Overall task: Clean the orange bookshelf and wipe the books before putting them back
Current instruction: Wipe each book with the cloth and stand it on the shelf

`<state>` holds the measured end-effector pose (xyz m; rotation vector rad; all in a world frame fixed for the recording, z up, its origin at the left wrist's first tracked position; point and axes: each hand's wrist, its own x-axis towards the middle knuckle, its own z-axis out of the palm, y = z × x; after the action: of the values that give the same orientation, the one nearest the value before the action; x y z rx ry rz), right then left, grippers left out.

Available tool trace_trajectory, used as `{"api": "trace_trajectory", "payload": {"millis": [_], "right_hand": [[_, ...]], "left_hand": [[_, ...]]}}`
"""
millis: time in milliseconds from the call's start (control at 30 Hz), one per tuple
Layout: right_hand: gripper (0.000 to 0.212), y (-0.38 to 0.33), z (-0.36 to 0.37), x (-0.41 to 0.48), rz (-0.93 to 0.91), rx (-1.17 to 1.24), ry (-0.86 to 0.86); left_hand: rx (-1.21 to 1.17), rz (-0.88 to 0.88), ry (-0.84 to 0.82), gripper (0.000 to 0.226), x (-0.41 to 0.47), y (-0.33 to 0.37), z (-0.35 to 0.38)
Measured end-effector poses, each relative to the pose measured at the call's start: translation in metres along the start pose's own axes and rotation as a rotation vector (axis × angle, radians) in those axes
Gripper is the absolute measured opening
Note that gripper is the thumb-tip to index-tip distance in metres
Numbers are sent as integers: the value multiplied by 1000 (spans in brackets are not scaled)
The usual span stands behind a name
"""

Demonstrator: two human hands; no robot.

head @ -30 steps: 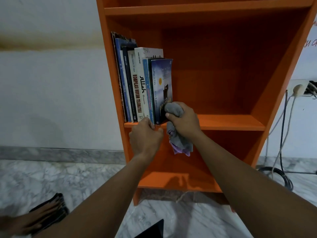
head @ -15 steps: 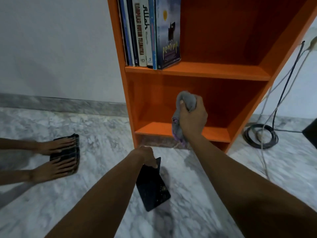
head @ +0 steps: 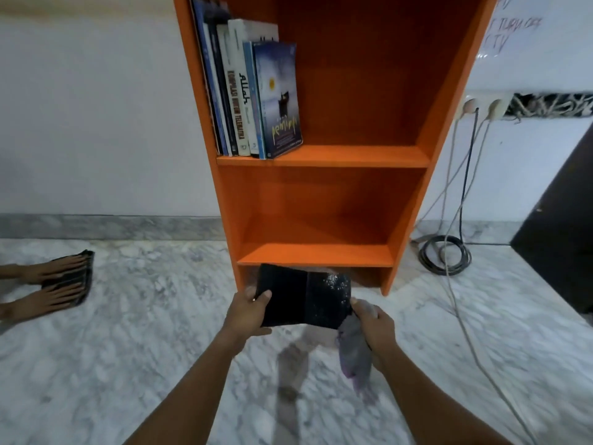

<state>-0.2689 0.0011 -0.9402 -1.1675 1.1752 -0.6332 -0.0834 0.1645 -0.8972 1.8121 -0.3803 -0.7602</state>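
1. As we look down, the grey-white marble floor (head: 128,348) fills the lower half of the view and meets a pale wall (head: 96,123) at a stone skirting.
2. Against that wall stands the orange bookshelf (head: 353,155); its lowest compartment holds nothing that we can see.
3. At the right edge, a dark piece of furniture (head: 564,236) is partly in view.
4. On the upper visible shelf, a row of books (head: 250,91) stands upright against the left side panel, the outermost one showing its blue front cover.
5. We hold a black book (head: 301,298) low in front of the bookshelf's base, above the floor, with a crease down its middle and pale specks on its right half.
6. Our left hand (head: 247,313) grips the book's left edge, thumb on top.
7. Our right hand (head: 372,319) is curled round a grey cloth (head: 354,348), its thumb meeting the book's right edge while the cloth hangs below.
8. Far left, another person's hands (head: 48,298) lie flat, fingers straight, on a dark rag (head: 80,274) on the floor.
9. Right of the bookshelf, a coiled cable (head: 446,255) lies on the floor, with leads rising to wall sockets (head: 481,107).
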Motion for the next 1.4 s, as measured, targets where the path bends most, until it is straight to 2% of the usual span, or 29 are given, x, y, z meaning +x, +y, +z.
{"api": "trace_trajectory", "payload": {"millis": [133, 200, 300, 333, 400, 500, 567, 667, 833, 900, 967, 1033, 1100, 1200, 1300, 1400], "right_hand": [[12, -47, -13, -20, -297, -54, -125], [9, -71, -21, -27, -477, -138, -151], [14, -101, -35, -39, -688, -303, -188], [12, -108, -36, -43, -729, -338, -212], [13, -121, -34, -55, -793, -383, -259], [12, -133, -23, -65, -887, -411, -322], [12, -136, -17, -70, -952, -413, -318], [16, -132, -13, -74, -972, -329, -243], [16, -121, 6, -64, -932, -251, 82], [30, -114, 17, -74, -923, -232, 115], [49, -101, 24, -84, -1047, -439, 29], [58, -78, 23, -78, -1281, -821, -110], [64, -58, 18, -71, -1321, -1087, -292], [70, -41, 16, -70, -1261, -1191, -485], [72, -35, 16, -65, -1239, -1236, -570], [85, -22, 10, -55, -1307, -1289, -583]], "left_hand": [[-228, 41, -77, 19, -47, 23, -5], [-373, -2, -186, 22, -68, 34, -12], [-770, -133, -443, 61, -86, 47, -21], [-832, -153, -529, 71, -91, 52, -20], [-772, -162, -555, 68, -103, 62, -8], [-652, -189, -473, 50, -116, 62, 8], [-630, -228, -452, 50, -117, 56, 9], [-646, -249, -379, 60, -113, 54, 5], [-626, -314, -338, 87, -111, 61, 10], [-632, -338, -357, 87, -111, 60, 13], [-609, -328, -397, 82, -107, 58, 18], [-584, -297, -430, 77, -105, 58, 24], [-574, -290, -451, 70, -104, 56, 28], [-545, -292, -461, 66, -104, 50, 27], [-569, -312, -450, 68, -103, 43, 24], [-586, -317, -450, 73, -102, 40, 23]]}}
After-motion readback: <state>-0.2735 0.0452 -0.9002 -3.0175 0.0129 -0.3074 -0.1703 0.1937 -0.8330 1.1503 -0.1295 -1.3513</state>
